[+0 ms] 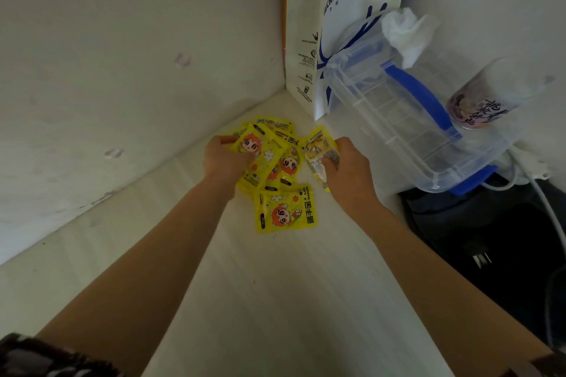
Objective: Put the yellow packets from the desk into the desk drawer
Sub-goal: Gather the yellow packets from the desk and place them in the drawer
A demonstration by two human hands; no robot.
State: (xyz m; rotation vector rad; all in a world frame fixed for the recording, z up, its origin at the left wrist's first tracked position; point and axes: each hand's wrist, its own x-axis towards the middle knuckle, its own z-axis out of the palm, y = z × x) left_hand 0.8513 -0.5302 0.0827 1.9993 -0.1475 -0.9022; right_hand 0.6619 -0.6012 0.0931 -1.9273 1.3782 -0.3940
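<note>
Head view, looking down into the corner of a pale desk [275, 300] with a faint wood grain, boxed in by off-white walls [122, 55] on the left and at the back. A few pinkish scuffs on the left wall, plus a couple of dark specks on the desk near the packets.

Pile of yellow packets [277, 159] sitting right in the corner, overlapping each other, cartoon face with orange hair printed on them. One more packet [284, 208] lying flat by itself just in front of the pile, nearest the camera. No drawer anywhere in view.

Left hand [225, 159] down on the left edge of the pile, fingers curled around the top packet there, gripping it. Right hand [349, 168] on the right side, closed around a crinkled packet [320, 150] tilted up off the desk.

White paper bag [346, 24] with "coffee" lettering standing against the back wall just behind the pile. Clear plastic box [407, 119] with blue clips next to it on the right, tipped at an angle, crumpled white tissue [404, 34] at its top end. Cup with a purple label [481, 101] leaning right beside the box. Something black [490, 239] lower right past the desk edge, with a white cable [548, 208] running over it. Too dark to say what exactly.
</note>
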